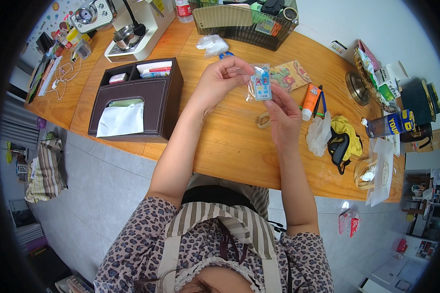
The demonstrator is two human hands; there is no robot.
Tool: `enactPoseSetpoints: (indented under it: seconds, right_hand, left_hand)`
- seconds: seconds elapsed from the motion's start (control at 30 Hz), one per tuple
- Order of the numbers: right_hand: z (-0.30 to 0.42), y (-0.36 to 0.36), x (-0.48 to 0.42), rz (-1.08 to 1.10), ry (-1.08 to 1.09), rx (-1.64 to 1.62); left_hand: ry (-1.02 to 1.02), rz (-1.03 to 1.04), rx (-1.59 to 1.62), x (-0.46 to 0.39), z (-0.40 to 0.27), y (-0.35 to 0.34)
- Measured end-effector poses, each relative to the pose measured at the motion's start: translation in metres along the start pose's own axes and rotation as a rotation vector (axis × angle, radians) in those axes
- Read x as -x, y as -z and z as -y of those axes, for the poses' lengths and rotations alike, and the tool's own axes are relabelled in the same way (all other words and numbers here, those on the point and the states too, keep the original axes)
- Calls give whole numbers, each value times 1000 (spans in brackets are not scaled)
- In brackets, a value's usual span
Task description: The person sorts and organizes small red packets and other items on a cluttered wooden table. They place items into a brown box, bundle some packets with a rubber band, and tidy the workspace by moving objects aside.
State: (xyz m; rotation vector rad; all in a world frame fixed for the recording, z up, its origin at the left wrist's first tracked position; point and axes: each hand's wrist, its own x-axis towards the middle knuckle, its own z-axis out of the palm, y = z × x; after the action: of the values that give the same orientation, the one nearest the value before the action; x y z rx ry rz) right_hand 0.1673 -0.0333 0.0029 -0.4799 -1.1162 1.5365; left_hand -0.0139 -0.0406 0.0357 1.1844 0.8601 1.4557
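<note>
Above the wooden table (227, 143), my left hand (227, 75) and my right hand (286, 110) hold a small flat blue-and-white printed item (263, 88) in a clear plastic sleeve. The left fingers pinch the sleeve at its upper left; the right thumb and fingers grip the item's lower right edge. Just behind lies a patterned paper envelope (291, 75). A tan ring-like band (263, 120) rests on the table left of my right wrist. An orange tube with a white cap (311, 102) and pens (323, 100) are to the right of that hand.
A brown tissue box (172, 106) stands left, beyond it a coffee machine (126, 55). A dark clear basket (238, 34) and a crumpled plastic bag (212, 44) are at the back. Right are a yellow cloth (346, 135), a black strap (338, 152), a bottle (388, 123) and a white paper bag (383, 172).
</note>
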Motion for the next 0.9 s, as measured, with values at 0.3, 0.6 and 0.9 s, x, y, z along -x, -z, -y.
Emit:
enactPoseSetpoints:
  seconds: [0.3,0.6,0.9]
  right_hand:
    - [-3,7,1,11,-10,4]
    - [7,1,7,13,-36,77]
    - [10,7,5,38,-45,-71]
  left_hand:
    - [38,-5,-14,0,-3,0]
    - [-11,55,-166,6,-5,-11]
    - [-279,-184,-627,31,-52,-30]
